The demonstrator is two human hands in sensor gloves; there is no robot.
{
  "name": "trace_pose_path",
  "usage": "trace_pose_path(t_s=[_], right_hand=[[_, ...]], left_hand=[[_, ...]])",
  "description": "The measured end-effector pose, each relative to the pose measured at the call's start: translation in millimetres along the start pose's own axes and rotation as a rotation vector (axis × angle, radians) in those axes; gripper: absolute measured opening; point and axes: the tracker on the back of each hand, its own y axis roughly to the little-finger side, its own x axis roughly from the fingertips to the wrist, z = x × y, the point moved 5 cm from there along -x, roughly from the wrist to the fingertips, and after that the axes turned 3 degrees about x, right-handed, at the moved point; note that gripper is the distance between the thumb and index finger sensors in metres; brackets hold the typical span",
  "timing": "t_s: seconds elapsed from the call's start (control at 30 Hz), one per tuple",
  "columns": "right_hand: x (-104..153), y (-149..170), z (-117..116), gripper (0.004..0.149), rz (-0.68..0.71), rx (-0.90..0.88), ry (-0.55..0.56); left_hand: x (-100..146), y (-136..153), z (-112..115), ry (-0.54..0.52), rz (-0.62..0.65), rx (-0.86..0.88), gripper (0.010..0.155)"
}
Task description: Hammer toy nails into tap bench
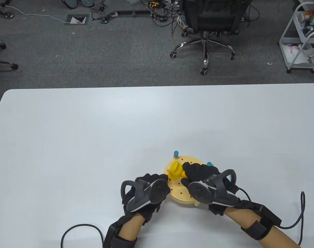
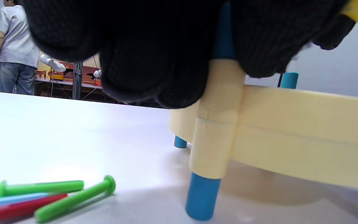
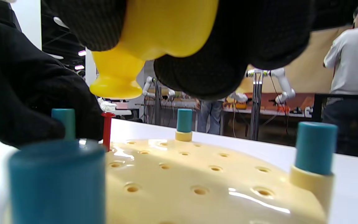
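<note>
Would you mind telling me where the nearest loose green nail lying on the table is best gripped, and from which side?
Grip the green nail mid-shaft, pinching across it from above. It lies flat on the table, apart from the tap bench; the thin round shaft is bare, and the head at the far end stops slipping.

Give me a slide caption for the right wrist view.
Right hand holds yellow hammer above red nail standing in the bench, left hand beside it.

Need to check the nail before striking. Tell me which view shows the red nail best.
The right wrist view: the red nail stands upright in the bench, below the yellow hammer. The table view hides it behind hands; the left wrist view shows only loose nails lying flat.
</note>
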Motion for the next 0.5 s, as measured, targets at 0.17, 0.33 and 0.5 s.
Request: trace_pose_path(t_s=[0.17, 0.33, 0.5], right_hand=[[1, -4, -7, 0.062, 0.044, 0.055, -0.030], [-4, -9, -11, 0.061, 0.056, 0.029, -0.027], [-5, -14, -1, 0.062, 0.044, 0.121, -0.003]], left_hand=[[4, 7, 3, -0.044, -0.002, 0.064, 0.057], [4, 11, 4, -0.053, 0.003, 0.101, 0.057], [4, 11, 5, -0.061, 0.007, 0.108, 0.057]])
